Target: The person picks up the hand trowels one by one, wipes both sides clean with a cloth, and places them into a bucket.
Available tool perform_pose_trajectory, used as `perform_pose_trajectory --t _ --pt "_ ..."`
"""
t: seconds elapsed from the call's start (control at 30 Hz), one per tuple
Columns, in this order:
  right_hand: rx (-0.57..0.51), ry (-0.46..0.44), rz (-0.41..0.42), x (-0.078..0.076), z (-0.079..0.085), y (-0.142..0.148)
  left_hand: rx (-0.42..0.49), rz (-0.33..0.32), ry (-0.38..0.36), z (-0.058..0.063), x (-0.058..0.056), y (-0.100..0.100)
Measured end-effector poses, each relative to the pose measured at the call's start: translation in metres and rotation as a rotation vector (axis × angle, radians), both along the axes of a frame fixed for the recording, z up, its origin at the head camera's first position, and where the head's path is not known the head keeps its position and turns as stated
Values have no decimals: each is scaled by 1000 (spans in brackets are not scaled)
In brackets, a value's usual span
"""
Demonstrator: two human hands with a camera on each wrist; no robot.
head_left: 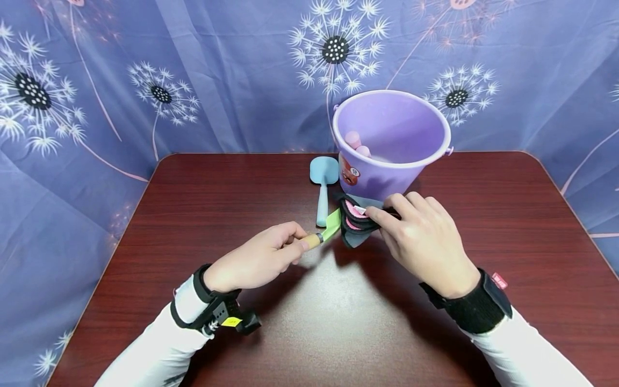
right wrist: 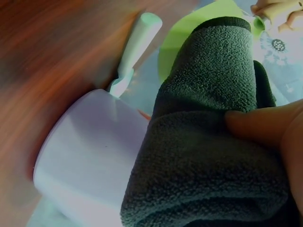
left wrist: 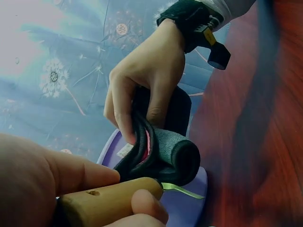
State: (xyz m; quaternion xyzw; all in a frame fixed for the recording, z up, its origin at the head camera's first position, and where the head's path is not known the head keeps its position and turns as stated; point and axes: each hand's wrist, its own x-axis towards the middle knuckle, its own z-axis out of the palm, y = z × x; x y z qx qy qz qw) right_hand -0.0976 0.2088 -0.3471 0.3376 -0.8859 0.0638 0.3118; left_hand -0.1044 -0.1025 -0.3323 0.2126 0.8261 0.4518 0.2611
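Observation:
My left hand grips the wooden handle of a small shovel with a green blade. In my right hand is a folded grey towel with black edging, pink inner layers and a white label. Thumb and fingers pinch it. The towel is held in front of the purple bucket, above the table. The shovel's blade reaches up to the towel's left side; whether they touch I cannot tell. Seen from the right wrist, the towel covers part of the green blade.
A purple bucket stands at the back of the dark red wooden table, with pink cylindrical pieces inside. Left of it lies a light blue toy shovel. A blue curtain with dandelion prints hangs behind the table.

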Motion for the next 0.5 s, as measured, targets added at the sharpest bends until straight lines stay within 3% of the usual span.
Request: perform_pose_trajectory --t 0.2,0.5 --pt "18 -26 14 5 3 -4 17 3 -4 -2 0 2" --pt "-2 14 57 10 6 -12 33 10 -11 -5 0 5"
